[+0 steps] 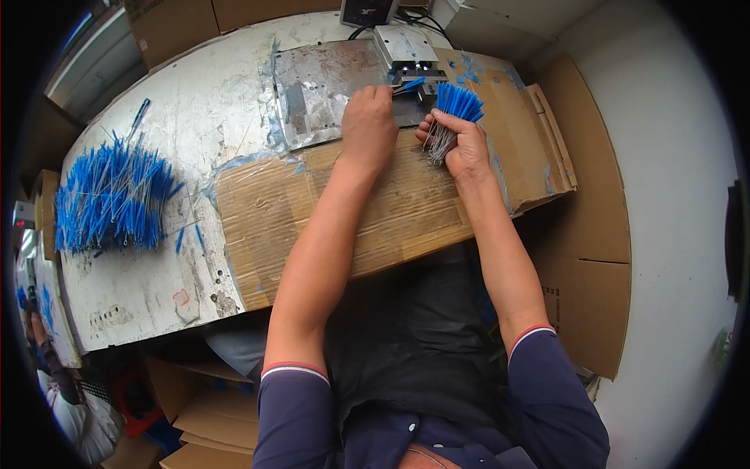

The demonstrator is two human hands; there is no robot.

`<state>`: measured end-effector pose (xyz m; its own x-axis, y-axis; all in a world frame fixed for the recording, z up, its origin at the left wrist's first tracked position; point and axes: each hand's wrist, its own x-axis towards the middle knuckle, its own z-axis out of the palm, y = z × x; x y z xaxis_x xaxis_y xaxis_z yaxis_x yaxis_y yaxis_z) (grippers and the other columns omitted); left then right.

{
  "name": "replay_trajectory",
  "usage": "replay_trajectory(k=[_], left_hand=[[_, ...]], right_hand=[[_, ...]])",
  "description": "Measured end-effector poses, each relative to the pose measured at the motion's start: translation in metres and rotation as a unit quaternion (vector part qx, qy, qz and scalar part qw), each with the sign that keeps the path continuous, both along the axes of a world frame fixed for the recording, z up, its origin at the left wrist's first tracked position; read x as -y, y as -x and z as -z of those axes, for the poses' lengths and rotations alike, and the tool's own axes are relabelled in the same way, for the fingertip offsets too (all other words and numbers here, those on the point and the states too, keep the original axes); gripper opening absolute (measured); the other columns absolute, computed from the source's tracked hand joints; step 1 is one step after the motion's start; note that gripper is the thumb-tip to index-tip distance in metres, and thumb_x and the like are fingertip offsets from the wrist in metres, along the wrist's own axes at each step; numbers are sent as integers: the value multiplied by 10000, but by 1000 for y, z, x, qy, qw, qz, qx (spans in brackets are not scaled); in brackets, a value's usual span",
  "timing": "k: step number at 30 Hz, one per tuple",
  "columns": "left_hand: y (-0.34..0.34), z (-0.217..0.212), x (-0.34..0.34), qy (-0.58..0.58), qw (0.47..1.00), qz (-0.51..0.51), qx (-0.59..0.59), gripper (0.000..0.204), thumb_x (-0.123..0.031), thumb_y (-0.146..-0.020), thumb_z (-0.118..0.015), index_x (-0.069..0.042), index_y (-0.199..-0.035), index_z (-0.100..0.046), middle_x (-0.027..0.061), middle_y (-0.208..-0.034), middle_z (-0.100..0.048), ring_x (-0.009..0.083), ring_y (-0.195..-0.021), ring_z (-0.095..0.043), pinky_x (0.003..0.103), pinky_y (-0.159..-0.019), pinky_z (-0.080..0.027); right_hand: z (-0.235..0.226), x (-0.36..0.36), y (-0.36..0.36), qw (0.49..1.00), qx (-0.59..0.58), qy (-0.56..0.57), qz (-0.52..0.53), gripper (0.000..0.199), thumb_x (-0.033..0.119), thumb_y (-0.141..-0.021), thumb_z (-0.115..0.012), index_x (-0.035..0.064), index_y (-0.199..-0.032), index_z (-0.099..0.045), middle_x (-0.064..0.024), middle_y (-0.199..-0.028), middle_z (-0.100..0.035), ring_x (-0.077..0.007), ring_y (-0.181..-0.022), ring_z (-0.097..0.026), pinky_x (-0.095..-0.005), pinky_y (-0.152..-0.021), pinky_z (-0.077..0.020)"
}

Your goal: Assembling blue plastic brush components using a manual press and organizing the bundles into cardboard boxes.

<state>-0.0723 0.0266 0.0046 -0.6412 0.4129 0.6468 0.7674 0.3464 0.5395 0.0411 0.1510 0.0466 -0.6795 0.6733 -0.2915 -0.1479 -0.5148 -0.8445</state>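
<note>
My left hand (pixel 369 129) is closed in a pinch at the front of a small metal machine (pixel 405 48). A few thin wire pieces with blue ends (pixel 409 85) run from its fingertips toward the machine's dark block (pixel 426 93). My right hand (pixel 464 147) is wrapped round a thick bundle of the same blue-ended wires (pixel 459 103). Their blue ends point up and away, and the bare metal ends hang below the fingers. This bundle is just right of the block. The left fingertips are partly hidden by the back of the hand.
A large heap of blue-ended wires (pixel 117 195) lies on the white table (pixel 156 289) at left, a pen (pixel 141 113) behind it. Under my forearms is a taped cardboard sheet (pixel 281 211); a metal plate (pixel 320 70) lies beyond. Cardboard (pixel 586 156) stands at right. Another person (pixel 78 414) is at far left.
</note>
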Motion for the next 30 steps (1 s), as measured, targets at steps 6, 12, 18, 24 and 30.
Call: replay_trajectory(k=[6, 12, 18, 24, 30], left_hand=[[-1, -3, -1, 48, 999, -15, -3, 187, 33, -826, -580, -28, -992, -645, 152, -930, -674, 342, -909, -653, 442, -795, -521], [-1, -6, -5, -105, 987, 1, 120, 83, -39, -946, -583, -29, -1007, -638, 136, -860, -695, 283, -756, -691, 389, -689, -538], [-8, -13, -7, -208, 914, 161, 310, 121, -100, -1027, -581, -50, -1095, -668, 67, -841, -696, 124, -659, -647, 287, -614, -524], [-13, -13, -11, -213, 934, 133, 255, 104, -68, -1003, -613, -47, -1062, -695, 70, -841, -693, 119, -654, -645, 284, -601, -521], [-11, -6, -13, -210, 959, 86, 173, 99, -80, -1013, -599, -52, -1079, -667, 68, -848, -711, 140, -650, -658, 298, -596, -526]], right_hand=[[2, 0, -3, 996, 24, -59, -56, 122, 5, -831, -749, -73, -897, -682, -147, -779, -702, -239, -654, -715, -382, -595, -644], [-6, 2, -5, 990, 63, -70, -110, 135, 32, -830, -750, -57, -915, -696, -153, -763, -713, -228, -615, -715, -354, -539, -621], [-5, 7, -5, 981, 62, -85, -164, 147, 38, -849, -745, -19, -978, -705, -124, -768, -724, -200, -586, -707, -329, -539, -619], [5, 12, -9, 985, 21, -87, -149, 133, 48, -884, -739, -25, -987, -694, -111, -820, -730, -190, -649, -722, -309, -572, -626], [3, 14, -7, 986, 38, -110, -118, 177, 15, -863, -759, -28, -996, -650, -115, -821, -709, -189, -676, -707, -304, -583, -611]])
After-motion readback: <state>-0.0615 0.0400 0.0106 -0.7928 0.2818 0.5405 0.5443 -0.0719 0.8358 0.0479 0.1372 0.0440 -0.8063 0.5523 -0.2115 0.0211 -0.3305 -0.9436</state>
